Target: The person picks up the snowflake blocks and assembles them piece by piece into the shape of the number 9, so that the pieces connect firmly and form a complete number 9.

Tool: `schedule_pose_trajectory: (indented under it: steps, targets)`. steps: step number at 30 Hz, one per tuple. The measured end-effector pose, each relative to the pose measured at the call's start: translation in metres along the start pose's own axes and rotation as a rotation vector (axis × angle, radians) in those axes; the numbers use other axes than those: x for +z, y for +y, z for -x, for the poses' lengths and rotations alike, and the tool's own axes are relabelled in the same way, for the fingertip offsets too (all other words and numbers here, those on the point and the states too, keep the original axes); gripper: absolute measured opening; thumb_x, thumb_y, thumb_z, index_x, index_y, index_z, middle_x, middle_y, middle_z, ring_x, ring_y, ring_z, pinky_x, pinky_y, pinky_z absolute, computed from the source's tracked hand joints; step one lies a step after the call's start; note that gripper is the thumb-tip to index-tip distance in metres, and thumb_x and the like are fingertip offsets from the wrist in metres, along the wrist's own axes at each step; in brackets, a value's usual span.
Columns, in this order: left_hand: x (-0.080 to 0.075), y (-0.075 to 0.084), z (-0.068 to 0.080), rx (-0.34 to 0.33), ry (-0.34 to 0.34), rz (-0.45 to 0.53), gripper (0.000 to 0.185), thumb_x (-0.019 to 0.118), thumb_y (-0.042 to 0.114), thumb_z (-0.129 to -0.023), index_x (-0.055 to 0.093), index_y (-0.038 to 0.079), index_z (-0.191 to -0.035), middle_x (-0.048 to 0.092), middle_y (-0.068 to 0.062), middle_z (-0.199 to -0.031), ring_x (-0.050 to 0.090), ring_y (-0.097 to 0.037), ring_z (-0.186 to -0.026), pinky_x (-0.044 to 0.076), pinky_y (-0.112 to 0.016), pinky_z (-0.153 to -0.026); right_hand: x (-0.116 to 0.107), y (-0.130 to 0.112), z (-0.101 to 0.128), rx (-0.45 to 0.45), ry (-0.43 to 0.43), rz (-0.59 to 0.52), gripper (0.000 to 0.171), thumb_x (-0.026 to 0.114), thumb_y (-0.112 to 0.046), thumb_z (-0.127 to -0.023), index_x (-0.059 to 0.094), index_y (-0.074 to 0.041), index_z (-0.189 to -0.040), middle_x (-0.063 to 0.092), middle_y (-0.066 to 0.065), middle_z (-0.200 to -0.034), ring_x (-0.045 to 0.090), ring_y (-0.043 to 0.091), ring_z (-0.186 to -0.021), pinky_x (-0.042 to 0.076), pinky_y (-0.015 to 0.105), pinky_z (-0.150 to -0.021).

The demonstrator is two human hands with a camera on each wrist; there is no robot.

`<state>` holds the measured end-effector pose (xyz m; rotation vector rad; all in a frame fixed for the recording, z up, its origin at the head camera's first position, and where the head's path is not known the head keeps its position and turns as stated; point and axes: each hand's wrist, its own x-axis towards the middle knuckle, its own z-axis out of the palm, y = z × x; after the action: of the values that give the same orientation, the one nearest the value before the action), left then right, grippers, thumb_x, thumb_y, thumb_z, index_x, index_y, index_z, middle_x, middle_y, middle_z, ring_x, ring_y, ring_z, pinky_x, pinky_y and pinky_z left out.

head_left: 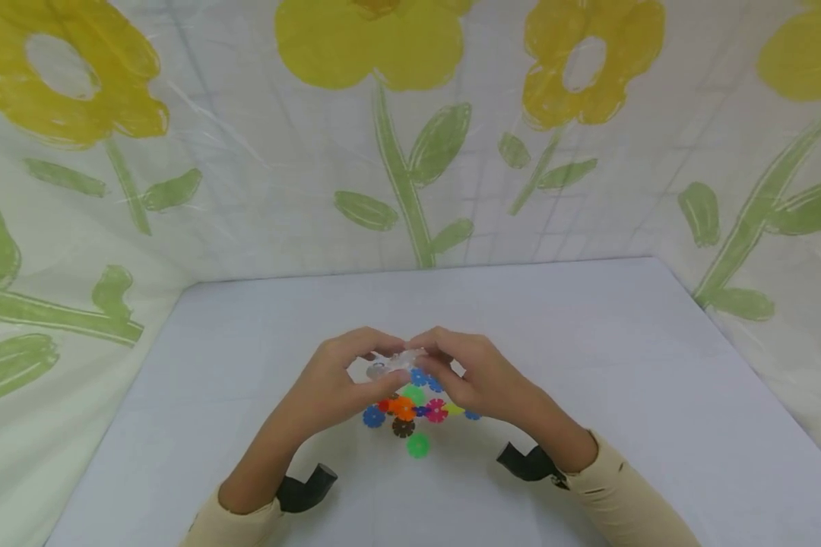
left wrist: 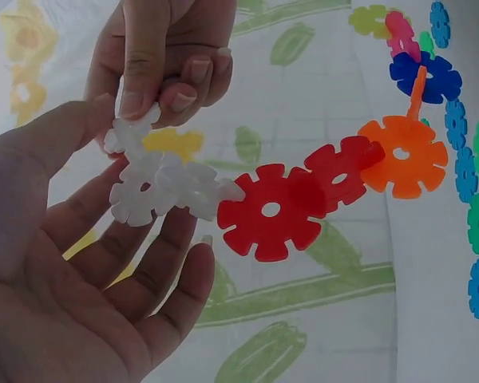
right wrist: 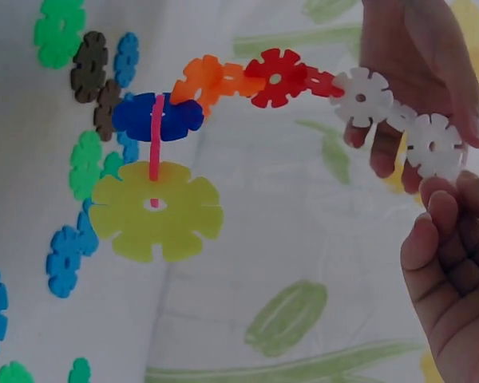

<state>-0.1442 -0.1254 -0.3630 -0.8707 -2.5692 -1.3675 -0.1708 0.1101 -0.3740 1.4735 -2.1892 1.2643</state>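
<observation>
A chain of notched plastic discs [left wrist: 271, 211] hangs between my hands above the table: white discs [left wrist: 156, 187], two red, an orange one [left wrist: 403, 155], then blue, pink and yellow-green [right wrist: 156, 211]. My left hand [head_left: 335, 384] holds the white end, with its fingers [left wrist: 156, 271] under the discs and its thumb against them. My right hand [head_left: 475, 372] pinches the outermost white disc [right wrist: 433, 145] with its fingertips [left wrist: 136, 96]. In the head view the two hands meet over the white discs [head_left: 391, 365].
Loose coloured discs [head_left: 413, 406] lie in a small pile on the pale table [head_left: 588, 342] just below my hands, and a green one [head_left: 417, 445] lies nearest me. Flower-printed plastic sheeting [head_left: 410, 167] walls in the table at the back and both sides.
</observation>
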Motion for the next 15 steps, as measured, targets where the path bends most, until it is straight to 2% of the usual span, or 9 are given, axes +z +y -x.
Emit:
schedule_pose_trajectory:
  steps: [4,8,15]
  targets:
    - [0.0038,-0.0015,-0.0016,0.049,0.039,-0.008,0.018,0.075,0.024,-0.092,0.074,0.017,-0.108,0.07,0.012,-0.107,0.064,-0.01,-0.101,0.056,-0.036,-0.084,0.0004,0.0015,0.001,0.026,0.007,0.001,0.033,0.069,0.003,-0.092,0.059,-0.004,-0.123,0.069,0.002,-0.095,0.064,0.008,-0.078,0.057,0.025,-0.074]
    - [0.0049,-0.0021,-0.0024,0.058,0.068,-0.012,0.01,0.074,0.021,-0.093,0.074,0.016,-0.102,0.07,0.012,-0.102,0.064,-0.008,-0.098,0.057,-0.037,-0.082,-0.0001,0.0025,0.002,0.045,0.007,-0.002,0.034,0.069,0.001,-0.093,0.058,-0.005,-0.124,0.069,0.001,-0.09,0.066,0.008,-0.079,0.058,0.027,-0.075]
    - [0.004,-0.0022,-0.0018,0.074,0.098,0.003,0.008,0.074,0.018,-0.092,0.074,0.016,-0.099,0.07,0.011,-0.101,0.064,-0.008,-0.096,0.057,-0.04,-0.081,-0.0039,0.002,0.0012,0.032,-0.017,-0.01,0.034,0.068,0.001,-0.093,0.057,-0.003,-0.125,0.072,0.002,-0.093,0.07,0.01,-0.085,0.057,0.027,-0.078]
